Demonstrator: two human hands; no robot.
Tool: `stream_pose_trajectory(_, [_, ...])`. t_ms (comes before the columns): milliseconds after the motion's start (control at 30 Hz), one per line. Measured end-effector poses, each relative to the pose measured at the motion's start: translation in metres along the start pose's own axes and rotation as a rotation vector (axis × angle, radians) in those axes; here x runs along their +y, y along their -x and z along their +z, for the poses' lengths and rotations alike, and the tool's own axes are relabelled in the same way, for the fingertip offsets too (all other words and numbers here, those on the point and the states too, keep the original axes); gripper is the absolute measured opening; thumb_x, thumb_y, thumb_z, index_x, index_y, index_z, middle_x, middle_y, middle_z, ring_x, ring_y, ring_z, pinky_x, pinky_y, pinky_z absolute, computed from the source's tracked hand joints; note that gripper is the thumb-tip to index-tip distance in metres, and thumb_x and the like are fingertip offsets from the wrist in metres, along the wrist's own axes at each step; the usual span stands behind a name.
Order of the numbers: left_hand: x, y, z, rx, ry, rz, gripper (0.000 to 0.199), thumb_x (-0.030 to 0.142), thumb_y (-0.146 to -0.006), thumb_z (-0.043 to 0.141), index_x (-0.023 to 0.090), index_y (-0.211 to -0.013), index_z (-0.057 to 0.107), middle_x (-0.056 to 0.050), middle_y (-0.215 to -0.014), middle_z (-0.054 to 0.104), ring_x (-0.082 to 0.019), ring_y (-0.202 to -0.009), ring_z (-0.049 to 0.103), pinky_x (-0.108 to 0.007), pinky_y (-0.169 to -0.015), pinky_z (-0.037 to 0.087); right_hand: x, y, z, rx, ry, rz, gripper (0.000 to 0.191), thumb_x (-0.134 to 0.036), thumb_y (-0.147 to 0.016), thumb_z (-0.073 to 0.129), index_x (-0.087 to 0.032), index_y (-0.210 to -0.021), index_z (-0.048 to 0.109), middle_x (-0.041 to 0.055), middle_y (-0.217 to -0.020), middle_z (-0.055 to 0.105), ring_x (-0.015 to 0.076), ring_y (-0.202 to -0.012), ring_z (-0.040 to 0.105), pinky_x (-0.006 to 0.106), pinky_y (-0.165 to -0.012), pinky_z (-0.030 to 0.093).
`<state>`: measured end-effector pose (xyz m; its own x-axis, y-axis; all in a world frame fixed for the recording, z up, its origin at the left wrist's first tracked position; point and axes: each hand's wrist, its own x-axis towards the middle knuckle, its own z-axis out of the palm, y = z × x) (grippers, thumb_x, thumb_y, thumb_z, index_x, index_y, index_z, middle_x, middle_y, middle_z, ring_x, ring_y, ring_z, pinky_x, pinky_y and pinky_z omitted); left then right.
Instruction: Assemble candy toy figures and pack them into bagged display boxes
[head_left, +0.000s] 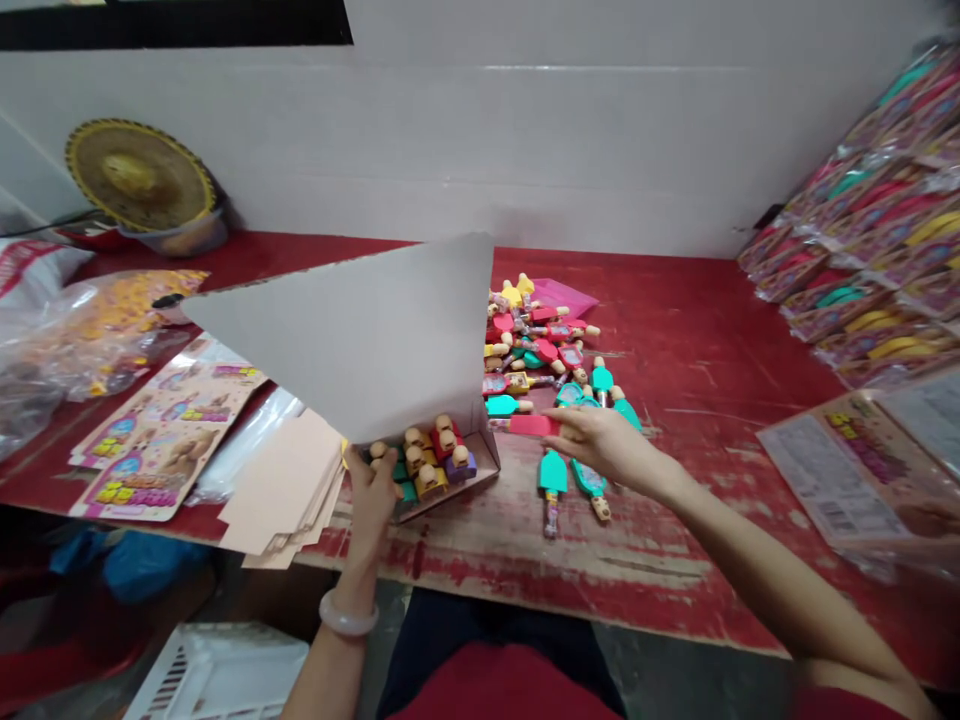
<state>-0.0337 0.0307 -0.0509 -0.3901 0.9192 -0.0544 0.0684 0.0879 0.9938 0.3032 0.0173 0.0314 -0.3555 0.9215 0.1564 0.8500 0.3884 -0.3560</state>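
Right-hand fingers [571,424] clamped on a coral lolly-shaped toy [532,425], right forearm [750,565] stretched low across the counter [712,340]. Left-hand fingers [363,470] curled around the edge of an open cardboard box [352,340], wrist upright, pale bangle [349,613] below.

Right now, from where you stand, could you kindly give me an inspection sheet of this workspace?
surface: worn, chipped red-painted table.
job's things: open cardboard box holding toys; loose toys beside it.
clutter: printed backing cards, plastic bag, flat tan card blanks, stacked packaged toys.
hands: left hand holds the box; right hand pinches a pink-topped toy.
cables: thin dark cable by the wall.
surroundings: white wall, woven hat, white plastic crate.
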Motion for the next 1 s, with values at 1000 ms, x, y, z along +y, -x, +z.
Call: stream_pose_trajectory(1000, [-0.012,-0.007,-0.002,0.005,-0.042,0.131,0.045,0.032,-0.079,0.067,0.024,-0.117,0.044,-0.003,-0.113,0.054,-0.019,-0.111,0.052,-0.035,-0.103,0.041,-0.065,-0.096,0.063,-0.44,0.26,-0.153,0.027,-0.017,-0.094,0.049,-0.009,-0.104,0.073,0.0184,-0.1,0.073,0.026,-0.09,0.071,0.029,-0.073,0.05])
